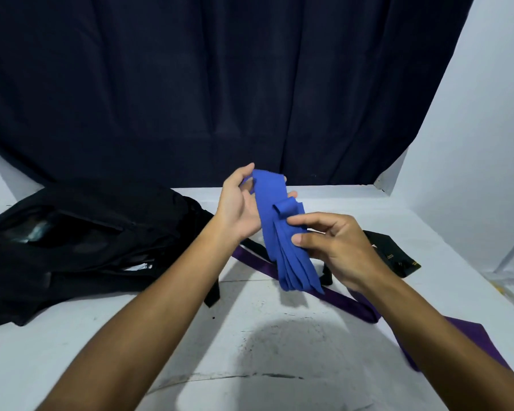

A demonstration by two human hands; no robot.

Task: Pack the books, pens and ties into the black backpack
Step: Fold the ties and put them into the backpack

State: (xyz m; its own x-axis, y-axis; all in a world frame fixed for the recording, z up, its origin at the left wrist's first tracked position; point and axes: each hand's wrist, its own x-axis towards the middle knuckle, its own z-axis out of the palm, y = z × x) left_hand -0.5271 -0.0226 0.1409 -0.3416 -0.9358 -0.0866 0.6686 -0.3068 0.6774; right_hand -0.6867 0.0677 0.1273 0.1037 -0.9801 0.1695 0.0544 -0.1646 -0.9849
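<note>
Black backpack (80,238) is laid flat at the table's (250,336) left, top opening gaped, straps trailed toward centre. Purple tie (347,304) is stretched across the table from beside the backpack to the near right edge. Blue tie (282,232), folded into several layers, is held above table centre: top end is gripped by left hand (238,209), lower part is pinched by right hand (336,247). Black folded item (395,253) is seen at right. Bare tabletop is left in front.
</note>
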